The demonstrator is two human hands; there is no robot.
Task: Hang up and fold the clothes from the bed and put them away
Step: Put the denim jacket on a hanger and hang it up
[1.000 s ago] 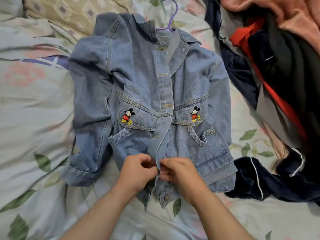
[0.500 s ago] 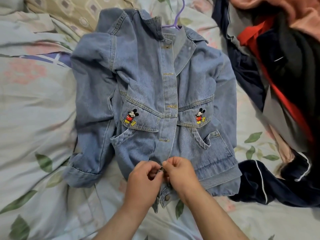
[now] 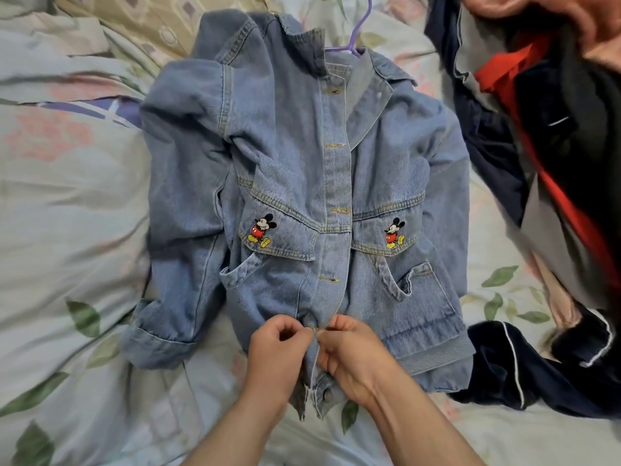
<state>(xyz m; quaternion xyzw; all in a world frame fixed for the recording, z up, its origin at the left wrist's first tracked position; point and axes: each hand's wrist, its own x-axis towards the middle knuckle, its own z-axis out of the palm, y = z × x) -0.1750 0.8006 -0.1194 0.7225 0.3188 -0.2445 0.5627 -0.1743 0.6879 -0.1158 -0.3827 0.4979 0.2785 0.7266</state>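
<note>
We see the jacket (image 3: 302, 183) lying front-up on the bed (image 3: 67, 213), on a purple hanger (image 3: 361, 21). Our left hand (image 3: 277, 356) and right hand (image 3: 353, 356) both pinch its front edges near the hem. A clothes pile (image 3: 551, 163) lies to the right.
</note>
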